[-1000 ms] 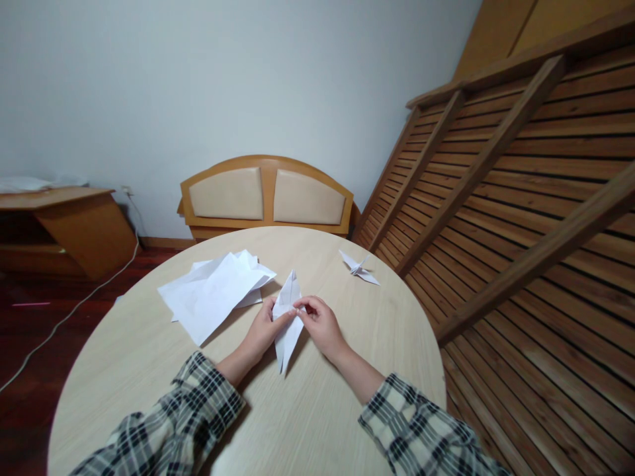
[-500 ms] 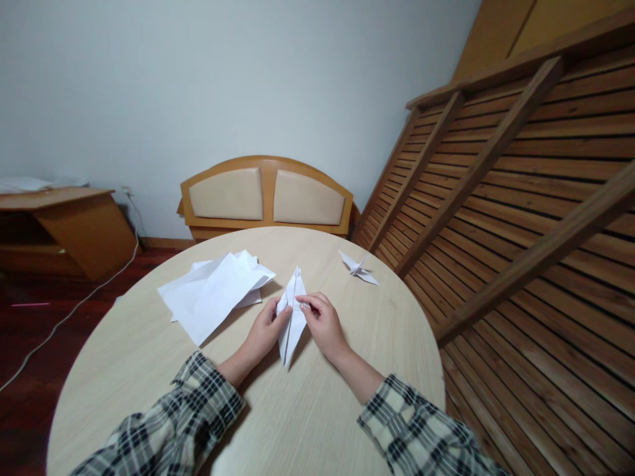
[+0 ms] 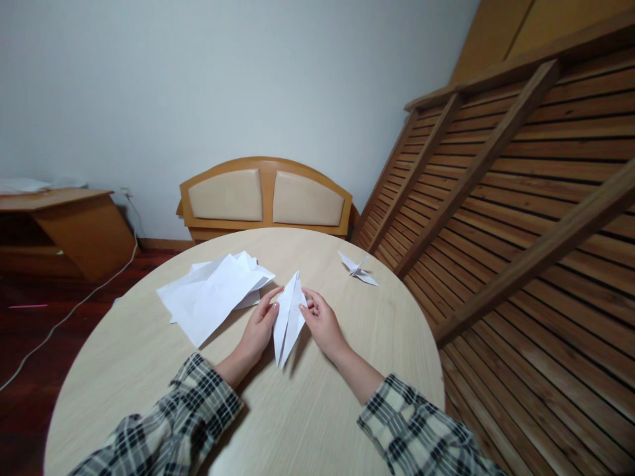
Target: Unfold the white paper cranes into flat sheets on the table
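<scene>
A folded white paper [image 3: 290,317], long and diamond-shaped, is held between my two hands above the table. Its far end comes to a point, and a slit parts its near end into two tips. My left hand [image 3: 258,325] pinches the left edge, thumb on top and fingers behind. On the right edge, my right hand [image 3: 322,320] grips with its thumb in front and curled fingers partly hidden behind the paper. A folded paper crane [image 3: 358,269] lies farther back, to the right of my hands.
Several loose white paper sheets [image 3: 211,297] lie overlapping on the round table [image 3: 391,350], left of my hands. A headboard [image 3: 268,198] stands behind the table. A slatted wooden frame [image 3: 496,218] leans along the right side. A white cable [image 3: 74,309] runs across the floor at left.
My thumbs have moved from the paper's centre out to its sides. The near end has spread into two separate tips. The crane and the loose sheets stay where they were.
</scene>
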{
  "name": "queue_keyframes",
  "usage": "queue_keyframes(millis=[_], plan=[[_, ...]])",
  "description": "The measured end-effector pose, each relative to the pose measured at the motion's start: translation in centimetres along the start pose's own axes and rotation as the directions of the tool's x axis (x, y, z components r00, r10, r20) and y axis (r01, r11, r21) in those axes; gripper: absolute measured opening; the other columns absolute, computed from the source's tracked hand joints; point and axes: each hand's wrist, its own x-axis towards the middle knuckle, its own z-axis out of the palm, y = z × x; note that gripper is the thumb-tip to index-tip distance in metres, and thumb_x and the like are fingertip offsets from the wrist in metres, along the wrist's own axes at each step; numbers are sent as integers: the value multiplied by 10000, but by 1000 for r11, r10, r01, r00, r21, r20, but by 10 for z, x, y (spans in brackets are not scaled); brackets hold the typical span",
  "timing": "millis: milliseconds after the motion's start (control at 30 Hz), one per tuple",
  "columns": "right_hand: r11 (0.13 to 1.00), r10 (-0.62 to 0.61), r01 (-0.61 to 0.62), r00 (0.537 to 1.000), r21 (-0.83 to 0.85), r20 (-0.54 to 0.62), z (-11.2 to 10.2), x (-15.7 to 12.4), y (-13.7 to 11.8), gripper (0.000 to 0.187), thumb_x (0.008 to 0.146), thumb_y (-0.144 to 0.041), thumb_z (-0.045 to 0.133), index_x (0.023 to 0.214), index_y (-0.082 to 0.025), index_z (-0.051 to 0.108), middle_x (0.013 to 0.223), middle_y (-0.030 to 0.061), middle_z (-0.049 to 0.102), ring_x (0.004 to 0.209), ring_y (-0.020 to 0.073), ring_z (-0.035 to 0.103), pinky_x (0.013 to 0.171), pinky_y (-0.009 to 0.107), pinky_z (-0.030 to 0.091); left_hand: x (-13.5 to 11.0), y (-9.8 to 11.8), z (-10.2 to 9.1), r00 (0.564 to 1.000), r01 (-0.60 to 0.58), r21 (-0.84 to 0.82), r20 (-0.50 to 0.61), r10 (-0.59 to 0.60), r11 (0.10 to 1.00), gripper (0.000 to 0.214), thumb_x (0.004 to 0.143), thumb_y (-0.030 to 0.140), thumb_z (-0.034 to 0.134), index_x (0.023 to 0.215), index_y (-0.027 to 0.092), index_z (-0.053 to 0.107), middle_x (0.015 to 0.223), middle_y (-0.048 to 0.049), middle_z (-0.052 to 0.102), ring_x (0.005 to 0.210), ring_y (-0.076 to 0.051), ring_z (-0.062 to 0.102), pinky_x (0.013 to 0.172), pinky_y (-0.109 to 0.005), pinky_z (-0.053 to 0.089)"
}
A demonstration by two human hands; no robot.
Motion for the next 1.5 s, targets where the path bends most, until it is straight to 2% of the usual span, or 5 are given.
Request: queue_keyframes(millis=[233, 633, 967, 1300, 1500], plan=[[999, 34, -33, 999, 42, -6, -1, 2, 7, 414, 884, -317, 546, 1282, -206, 523, 831, 8, 570, 707, 137, 577, 652, 269, 477, 1, -1, 1, 999, -20, -10, 35, 20, 1000, 498, 831, 394, 575, 1273, 163, 570, 1215, -100, 646, 994, -221, 591, 875, -342, 457], [945, -198, 154, 971, -289, -131, -8, -2, -15, 113, 849, -275, 626, 880, -197, 701, 995, 75, 598, 969, 205, 602, 803, 328, 502, 1, 0, 3, 998, 32, 20, 53, -33, 999, 554, 785, 470, 611, 1220, 131, 559, 631, 34, 516, 551, -127, 418, 509, -237, 314], [866, -302, 237, 950, -441, -83, -12, -4, -29, 229, 860, -202, 624, 1077, -211, 697, 951, 67, 699, 931, 227, 601, 881, 405, 470, 1, -3, 3, 997, 76, -40, 2, -76, 996, 513, 746, 477, 661, 1137, 150, 602, 647, 23, 579, 560, -141, 486, 523, -240, 347], [971, -152, 137, 986, -197, -62, -4, -3, -13, 319, 795, -215, 675, 1110, -201, 625, 879, 35, 684, 845, 187, 618, 806, 333, 475, 3, -5, 3, 996, 56, -59, -62, -59, 997, 358, 726, 479, 668, 876, 169, 573, 672, 24, 575, 598, -139, 503, 554, -247, 383], [957, -112, 83, 989, -278, -91, -6, -1, -12, 98, 833, -266, 638, 766, -196, 652, 815, 40, 647, 813, 193, 600, 760, 320, 454, 4, -7, 2, 998, 29, -4, -50, -29, 1000, 329, 762, 492, 629, 837, 179, 560, 639, 39, 512, 562, -130, 451, 522, -242, 346]])
